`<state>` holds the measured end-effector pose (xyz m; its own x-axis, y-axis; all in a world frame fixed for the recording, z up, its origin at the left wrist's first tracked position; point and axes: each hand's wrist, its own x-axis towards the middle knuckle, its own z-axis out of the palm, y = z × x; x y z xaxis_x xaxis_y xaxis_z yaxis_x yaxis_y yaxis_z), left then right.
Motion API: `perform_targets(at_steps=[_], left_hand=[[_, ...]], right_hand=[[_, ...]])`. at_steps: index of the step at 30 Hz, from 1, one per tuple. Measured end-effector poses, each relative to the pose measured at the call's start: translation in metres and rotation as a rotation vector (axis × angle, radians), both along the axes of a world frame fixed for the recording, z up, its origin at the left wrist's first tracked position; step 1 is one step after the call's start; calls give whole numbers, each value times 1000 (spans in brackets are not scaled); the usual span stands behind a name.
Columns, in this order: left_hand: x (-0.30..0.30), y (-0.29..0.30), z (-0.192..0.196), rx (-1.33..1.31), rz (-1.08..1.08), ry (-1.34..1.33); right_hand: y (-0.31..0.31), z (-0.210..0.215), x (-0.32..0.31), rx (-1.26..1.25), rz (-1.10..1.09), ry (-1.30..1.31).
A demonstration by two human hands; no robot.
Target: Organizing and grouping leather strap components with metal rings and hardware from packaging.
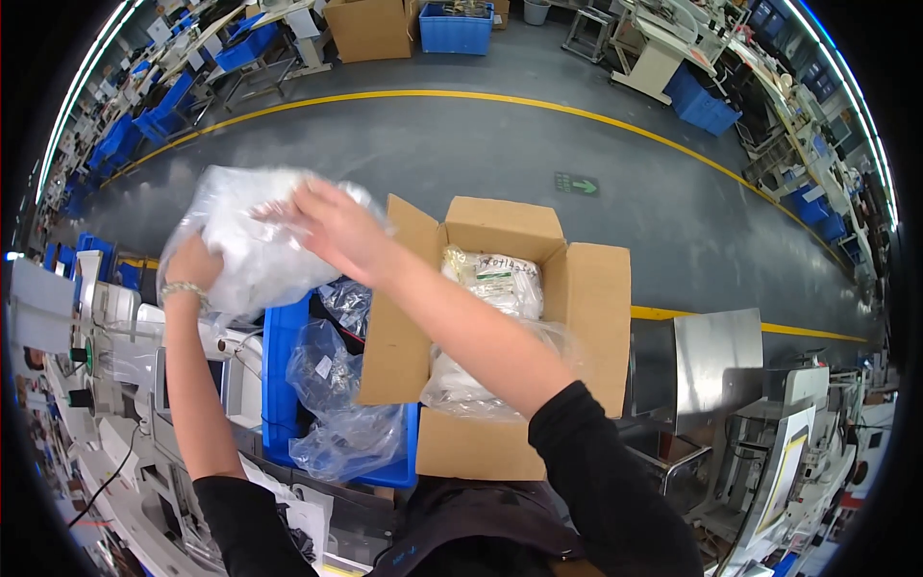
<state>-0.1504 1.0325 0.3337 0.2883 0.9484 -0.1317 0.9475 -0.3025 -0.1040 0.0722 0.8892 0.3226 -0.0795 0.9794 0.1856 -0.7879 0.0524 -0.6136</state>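
A large clear plastic bag (260,252) with white contents is held up at the left, above the blue bin. My left hand (197,262) grips its near left side, fingers partly hidden by the plastic. Across the bag's upper right reaches my right hand (338,231), its fingertips closed on the film and partly covered by it. Under my right forearm stands an open cardboard box (598,317), flaps spread. Inside it lie a white packed bundle (495,286) with handwriting and a label, and another clear bag (461,385) nearer me.
Left of the box, a blue bin (279,385) contains crumpled clear bags (336,423). Machines with a small screen (207,383) stand farther left. A metal plate (717,361) and equipment are at right. Beyond runs a grey floor (461,144) with yellow lines and workbenches.
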Motion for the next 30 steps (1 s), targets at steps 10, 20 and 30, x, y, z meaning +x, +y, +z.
perform_targets(at_steps=[10, 20, 30], left_hand=[[-11, -96, -223, -140, -176, -268], [24, -151, -132, -916, -393, -63], [168, -222, -38, -216, -586, -288]], right_hand=[[-119, -90, -31, 113, -722, -1445], [-229, -151, 140, -689, 217, -2074], [-269, -206, 60, -251, 853, -1684]])
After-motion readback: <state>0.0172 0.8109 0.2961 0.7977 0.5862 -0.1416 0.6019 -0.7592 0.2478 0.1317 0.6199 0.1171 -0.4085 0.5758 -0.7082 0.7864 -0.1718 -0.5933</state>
